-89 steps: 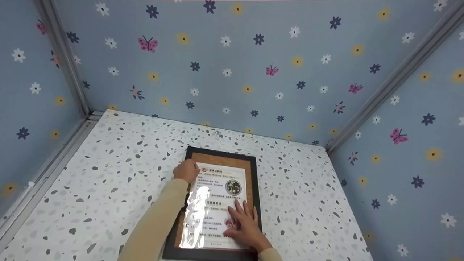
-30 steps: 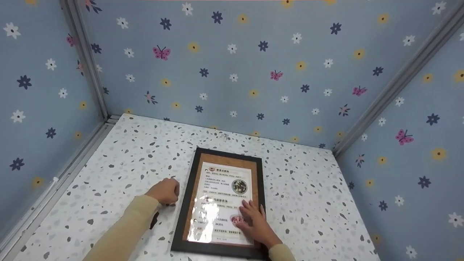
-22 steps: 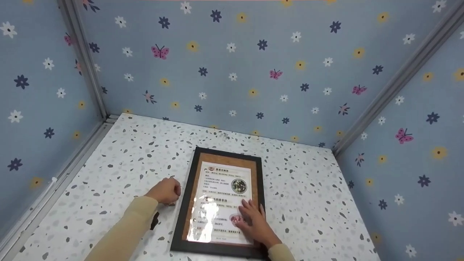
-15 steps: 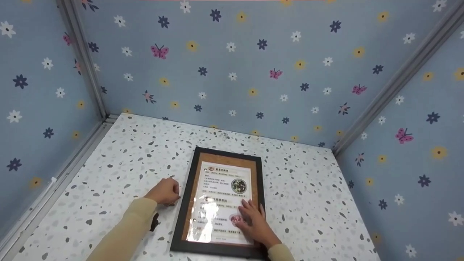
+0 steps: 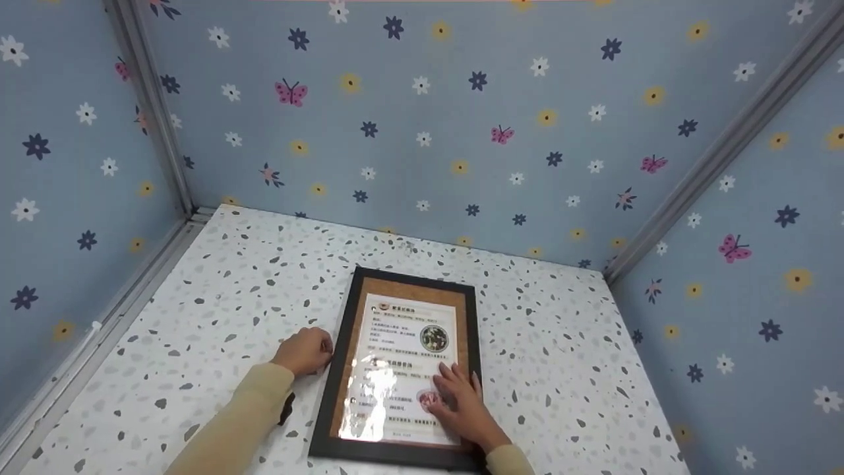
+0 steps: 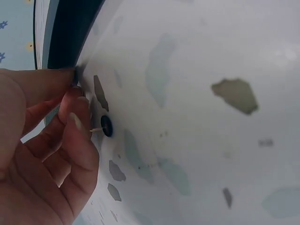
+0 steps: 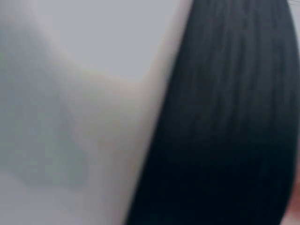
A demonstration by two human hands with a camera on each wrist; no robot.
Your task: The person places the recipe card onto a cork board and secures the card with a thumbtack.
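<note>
A picture frame [image 5: 469, 323] with black edges lies on the speckled surface, holding a cork-coloured board and a printed sheet [image 5: 403, 330]. At its left side my left hand [image 5: 304, 351] has curled fingers. In the left wrist view the thumb and a finger of this hand [image 6: 75, 84] meet beside the dark frame edge [image 6: 70, 33], pinching a small dark-blue piece, mostly hidden. Just below these fingertips lies a dark-blue tack [image 6: 107, 126], its point to the left. My right hand [image 5: 467, 410] rests spread on the sheet's lower right; the right wrist view shows the frame edge [image 7: 225, 112].
White speckled tabletop [image 5: 560, 356] surrounds the frame. Blue panels with flowers and butterflies [image 5: 422, 105] stand behind and on both sides, joined by grey metal posts [image 5: 705, 158]. A dark item [image 5: 286, 409] shows beside the left sleeve.
My left hand has left the sheet's upper-left corner and moved down and left, off the frame; lately it shifted slightly back toward the frame. My right hand stays on the sheet.
</note>
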